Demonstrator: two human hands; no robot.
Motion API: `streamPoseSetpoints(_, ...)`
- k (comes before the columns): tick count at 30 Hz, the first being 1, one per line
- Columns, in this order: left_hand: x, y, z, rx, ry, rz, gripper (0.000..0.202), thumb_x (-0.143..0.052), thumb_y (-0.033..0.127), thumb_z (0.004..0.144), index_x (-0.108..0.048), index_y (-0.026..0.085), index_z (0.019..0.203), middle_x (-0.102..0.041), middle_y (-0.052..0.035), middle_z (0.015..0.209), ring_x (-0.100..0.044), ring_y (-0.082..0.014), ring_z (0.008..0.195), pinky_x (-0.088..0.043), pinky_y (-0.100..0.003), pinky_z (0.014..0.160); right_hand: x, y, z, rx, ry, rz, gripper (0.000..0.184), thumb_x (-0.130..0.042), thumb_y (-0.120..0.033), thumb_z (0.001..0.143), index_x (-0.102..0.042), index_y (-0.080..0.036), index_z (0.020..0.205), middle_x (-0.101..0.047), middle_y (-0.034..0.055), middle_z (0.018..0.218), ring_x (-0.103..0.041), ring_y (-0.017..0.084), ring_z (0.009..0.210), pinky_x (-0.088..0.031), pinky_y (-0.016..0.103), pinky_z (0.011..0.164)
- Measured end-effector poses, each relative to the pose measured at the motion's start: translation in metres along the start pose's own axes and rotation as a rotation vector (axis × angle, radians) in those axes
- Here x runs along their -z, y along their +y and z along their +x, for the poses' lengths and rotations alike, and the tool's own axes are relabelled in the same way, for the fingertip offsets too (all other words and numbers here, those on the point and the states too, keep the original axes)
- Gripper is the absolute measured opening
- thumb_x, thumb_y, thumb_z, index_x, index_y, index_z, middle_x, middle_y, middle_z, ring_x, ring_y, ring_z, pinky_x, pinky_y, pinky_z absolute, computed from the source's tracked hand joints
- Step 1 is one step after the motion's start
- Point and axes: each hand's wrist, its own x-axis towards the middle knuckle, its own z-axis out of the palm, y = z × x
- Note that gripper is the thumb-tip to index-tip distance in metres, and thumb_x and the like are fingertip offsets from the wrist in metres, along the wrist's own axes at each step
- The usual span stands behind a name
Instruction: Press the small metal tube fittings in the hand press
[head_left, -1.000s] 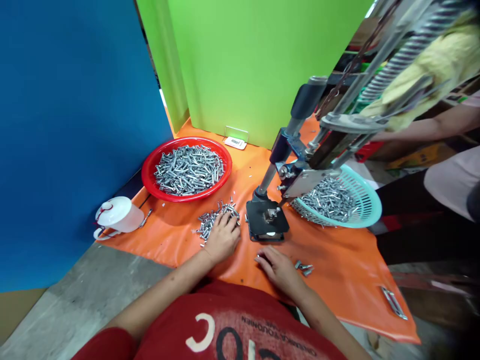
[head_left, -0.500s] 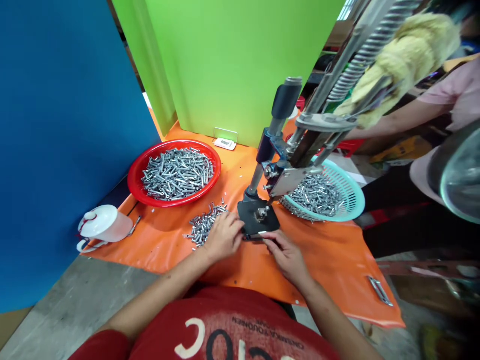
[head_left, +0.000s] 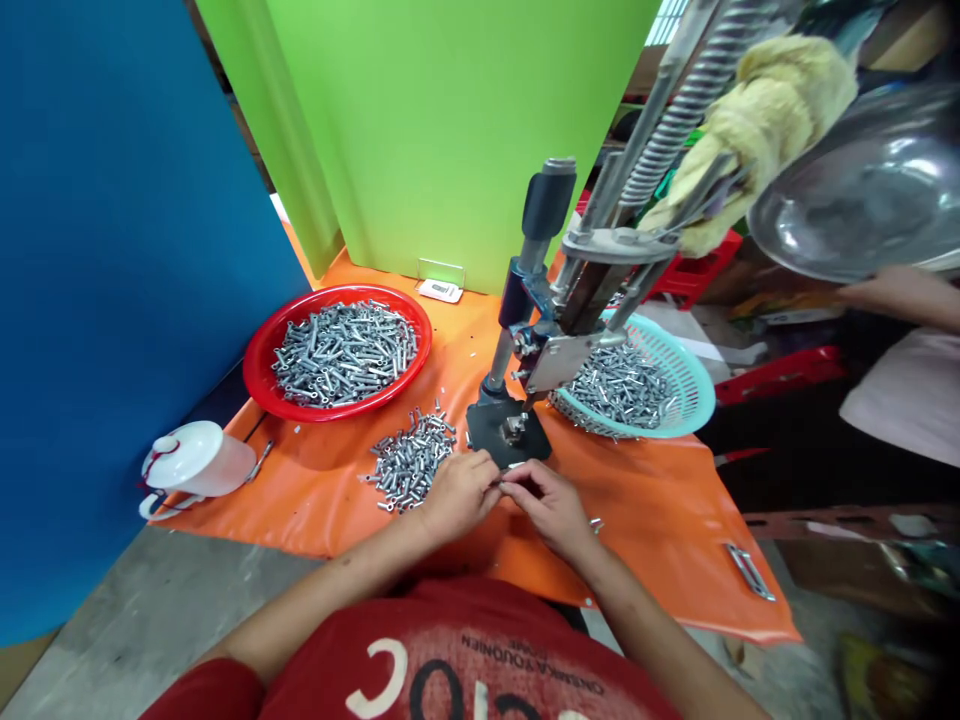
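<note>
My left hand (head_left: 461, 495) and my right hand (head_left: 553, 508) meet at the front edge of the press's black base plate (head_left: 491, 440). Both have thumb and fingers pinched together, their tips touching or nearly so. Whatever lies between the tips is too small and covered to make out. Above the plate stands a hand press (head_left: 559, 365) with a small metal fixture (head_left: 515, 428) under it. Beside my left hand lies a loose pile of small metal eye-ended pins (head_left: 411, 462). A small metal piece (head_left: 596, 525) rests by my right wrist.
A red basin (head_left: 259, 375) of metal parts stands back left, a light-blue basket (head_left: 694, 395) of parts right. A white lidded jug (head_left: 210, 460) sits left, a metal tool (head_left: 748, 572) right. Another person's arm (head_left: 900, 295) reaches toward a large metal bowl (head_left: 862, 190).
My right hand has moved left to meet my left hand at the plate's front. A small metal piece now shows by my right wrist. At right, the other person's metal bowl has swung up and away.
</note>
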Motion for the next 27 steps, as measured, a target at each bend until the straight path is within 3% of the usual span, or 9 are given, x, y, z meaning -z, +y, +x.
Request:
streamPoseSetpoints(3,0.002,-0.011,-0.008,-0.028,-0.101,0.052,0.008,-0.057,0.026,0.083,-0.062,0.02,0.081,-0.062,-0.0036,0.083,-0.057,-0.0169,0.078,-0.042,-0.028,0.07,0.013,-0.002,0.006,-0.02,0.019,0.016,0.024,-0.059,-0.039,0.082,-0.065,-0.019,0.095,-0.066,0.0043,0.088,-0.061,0.015,0.08,-0.05,0.026,0.073)
streamPoseSetpoints(8,0.005,-0.022,-0.014,0.064,-0.149,0.128,0.009,-0.066,0.026,0.074,-0.062,0.02,0.08,-0.062,-0.0056,0.084,-0.056,-0.0219,0.082,-0.044,-0.033,0.074,0.084,-0.025,0.037,-0.022,0.478,0.087,0.026,-0.064,-0.039,0.077,-0.064,-0.016,0.09,-0.064,0.0032,0.077,-0.057,0.011,0.066,-0.047,0.024,0.06)
streamPoseSetpoints(11,0.006,-0.016,0.006,0.122,0.007,-0.025,0.031,-0.069,0.036,0.073,-0.06,0.019,0.098,-0.06,-0.0081,0.096,-0.055,-0.0234,0.091,-0.046,-0.035,0.079,0.134,-0.064,0.068,0.25,0.754,0.181,0.018,-0.067,-0.03,0.076,-0.061,-0.013,0.082,-0.058,0.0013,0.069,-0.052,0.008,0.06,-0.043,0.022,0.059)
streamPoseSetpoints(13,0.003,-0.012,0.027,0.146,0.153,-0.172,0.045,-0.07,0.041,0.073,-0.056,0.018,0.11,-0.059,-0.0091,0.103,-0.054,-0.0232,0.097,-0.046,-0.036,0.083,0.16,-0.099,0.092,0.48,0.817,0.268,0.017,-0.065,-0.028,0.077,-0.059,-0.012,0.082,-0.056,0.0005,0.067,-0.052,0.007,0.057,-0.04,0.022,0.056)
streamPoseSetpoints(15,-0.005,-0.009,0.05,0.168,0.255,-0.313,0.047,-0.072,0.04,0.071,-0.057,0.018,0.11,-0.059,-0.0086,0.106,-0.054,-0.0222,0.099,-0.045,-0.035,0.086,0.18,-0.136,0.117,0.549,0.82,0.279,0.028,-0.056,-0.031,0.083,-0.058,-0.009,0.098,-0.059,0.0028,0.077,-0.056,0.006,0.063,-0.037,0.021,0.056)
streamPoseSetpoints(17,-0.016,-0.008,0.068,0.188,0.297,-0.431,0.033,-0.071,0.035,0.073,-0.061,0.018,0.099,-0.061,-0.0065,0.099,-0.056,-0.0199,0.096,-0.046,-0.033,0.085,0.194,-0.172,0.14,0.544,0.763,0.323,0.044,-0.042,-0.035,0.088,-0.051,-0.003,0.116,-0.062,0.005,0.091,-0.061,0.006,0.077,-0.036,0.021,0.06)
streamPoseSetpoints(20,-0.03,-0.012,0.081,0.184,0.328,-0.535,0.01,-0.066,0.025,0.078,-0.062,0.016,0.076,-0.061,-0.0031,0.085,-0.057,-0.0156,0.084,-0.046,-0.029,0.079,0.204,-0.217,0.164,0.481,0.612,0.4,0.06,-0.028,-0.043,0.087,-0.049,0.003,0.12,-0.063,0.0071,0.1,-0.059,0.013,0.1,-0.034,0.021,0.06)
streamPoseSetpoints(24,-0.039,-0.018,0.08,0.156,0.383,-0.615,0.009,-0.065,0.021,0.077,-0.061,0.016,0.071,-0.062,-0.0024,0.082,-0.057,-0.0141,0.08,-0.047,-0.028,0.076,0.203,-0.246,0.164,0.299,0.462,0.194,0.077,-0.007,-0.053,0.081,-0.06,0.002,0.073,-0.063,0.0043,0.102,-0.059,0.016,0.098,-0.029,0.025,0.053)
streamPoseSetpoints(27,-0.042,-0.02,0.079,0.152,0.415,-0.651,0.008,-0.065,0.02,0.076,-0.062,0.016,0.07,-0.064,-0.0031,0.082,-0.059,-0.0142,0.08,-0.048,-0.029,0.077,0.204,-0.239,0.143,0.284,0.473,-0.215,0.082,0.024,-0.049,0.068,-0.036,-0.001,0.04,-0.063,0.0021,0.096,-0.061,0.01,0.086,-0.028,0.03,0.052)
